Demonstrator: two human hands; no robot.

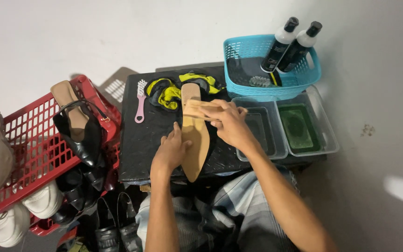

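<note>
1. On the black counter (pixel 141 140), a tan pointed shoe (pixel 196 149) lies sole-up, toe toward the person.
2. The left hand (pixel 171 151) presses the shoe's side, fingers curled against it, not fully wrapped.
3. The right hand (pixel 229 122) has its fingers closed on a wooden-backed brush (pixel 200 110) laid across the heel end; the bristles are probably underneath, hidden.
4. The sole looks stiff, light and smooth, so likely slippery; the narrow waist seems the surest place to hold it.
5. A yellow-black cloth (pixel 166 93) and pink brush (pixel 140 100) lie just behind.
</note>
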